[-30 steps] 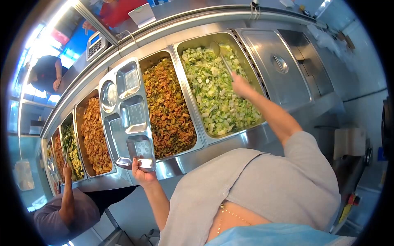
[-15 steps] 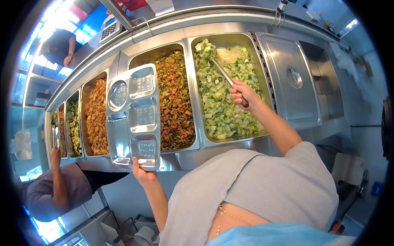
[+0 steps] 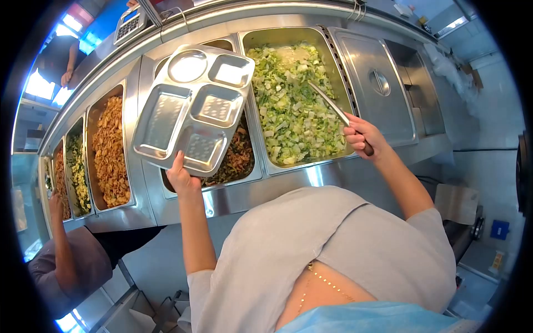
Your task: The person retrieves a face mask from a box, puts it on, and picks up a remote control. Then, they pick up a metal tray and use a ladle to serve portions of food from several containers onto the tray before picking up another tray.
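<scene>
My left hand (image 3: 184, 178) grips the near edge of a metal compartment tray (image 3: 186, 119), thumb on top. The tray's compartments look empty, and it is held tilted over a pan of dark chopped food (image 3: 241, 152), hiding most of it. My right hand (image 3: 363, 136) is closed round the dark handle of a metal serving utensil (image 3: 333, 105). That utensil's far end reaches into a deep pan of chopped pale green vegetables (image 3: 294, 116), where its tip is hidden in the food.
Right of the greens lies a lidded pan (image 3: 377, 83). Pans of brown food (image 3: 111, 158) and yellow-green food (image 3: 78, 166) stand at the left. A co-worker's arm (image 3: 62, 244) reaches to the far-left pans; another person (image 3: 58, 55) stands across the counter.
The tray has turned its compartments more toward the camera and now covers more of the dark food. My right hand and the utensil have moved right and lower in view. The view has shifted.
</scene>
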The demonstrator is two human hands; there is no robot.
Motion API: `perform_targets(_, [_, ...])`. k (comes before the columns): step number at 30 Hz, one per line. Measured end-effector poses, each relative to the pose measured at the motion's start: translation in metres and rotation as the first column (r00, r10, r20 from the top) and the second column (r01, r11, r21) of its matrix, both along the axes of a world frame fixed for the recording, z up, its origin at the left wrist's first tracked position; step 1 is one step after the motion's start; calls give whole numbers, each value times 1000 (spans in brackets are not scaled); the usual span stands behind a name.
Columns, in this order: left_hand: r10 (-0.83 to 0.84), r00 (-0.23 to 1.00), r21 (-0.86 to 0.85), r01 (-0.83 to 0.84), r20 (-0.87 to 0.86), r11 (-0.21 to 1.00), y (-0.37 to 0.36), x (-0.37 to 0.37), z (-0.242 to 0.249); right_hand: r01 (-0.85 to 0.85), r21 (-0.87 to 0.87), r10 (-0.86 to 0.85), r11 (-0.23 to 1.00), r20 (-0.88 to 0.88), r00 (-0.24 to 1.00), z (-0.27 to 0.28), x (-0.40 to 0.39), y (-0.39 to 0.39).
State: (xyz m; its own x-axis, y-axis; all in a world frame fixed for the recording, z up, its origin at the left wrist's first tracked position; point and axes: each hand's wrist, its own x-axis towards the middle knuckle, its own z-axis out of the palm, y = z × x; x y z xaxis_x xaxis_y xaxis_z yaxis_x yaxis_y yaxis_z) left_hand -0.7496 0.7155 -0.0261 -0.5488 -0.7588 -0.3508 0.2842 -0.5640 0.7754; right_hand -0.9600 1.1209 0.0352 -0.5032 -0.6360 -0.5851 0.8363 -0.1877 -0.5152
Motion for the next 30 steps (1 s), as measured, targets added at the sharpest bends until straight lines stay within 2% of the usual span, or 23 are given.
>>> perform_targets(2, [-17,999,-52,16,-27,999,13,-15,16,11,25,-10,1000,-20,1000,16,12,3])
perform_targets(5, [-56,997,-39,54,-54,998,16,-31,2,96,25,-95,995,-38,995,44,33,2])
perform_targets(6, [-75,996,-71,72,-49,995,25,-37,11,89,-18,-90,996,-45,995,49,38,4])
perform_targets(8, [-144,985,-40,141,-90,989,32,-48,3,65,-106,-73,992,-66,995,57,44,7])
perform_targets(11, [-220,966,45,228,-139,973,39,-63,-21,56,-116,-67,992,-93,993,59,54,4])
perform_targets(12, [-228,963,60,238,-145,969,45,-69,-22,41,-87,-51,995,-117,992,53,56,4])
perform_targets(14, [-255,954,117,274,-158,955,52,-73,-30,-19,102,44,995,-250,967,46,63,3])
perform_targets(17, [-246,954,99,265,-175,959,68,-73,-23,-48,359,214,932,-440,872,27,71,9])
perform_targets(19, [-267,948,114,288,-172,951,77,-68,-20,-49,516,360,855,-523,773,17,71,20])
perform_targets(20, [-267,948,134,291,-171,947,76,-66,-23,12,658,519,753,-605,604,8,67,27])
perform_targets(21, [-265,949,150,291,-171,945,78,-63,-23,173,665,589,726,-732,343,-3,62,34])
perform_targets(22, [-232,959,196,262,-163,945,84,-60,-11,330,614,637,717,-770,49,-12,55,38])
perform_targets(24, [-210,962,170,239,-174,956,89,-53,-8,486,606,758,630,-616,-214,-13,46,48])
perform_targets(26, [-204,963,154,231,-177,961,89,-42,-13,523,752,912,402,-381,-153,-1,42,56])
perform_targets(30, [-99,978,195,135,-182,971,96,-14,-7,524,670,850,526,-431,-303,6,17,55])
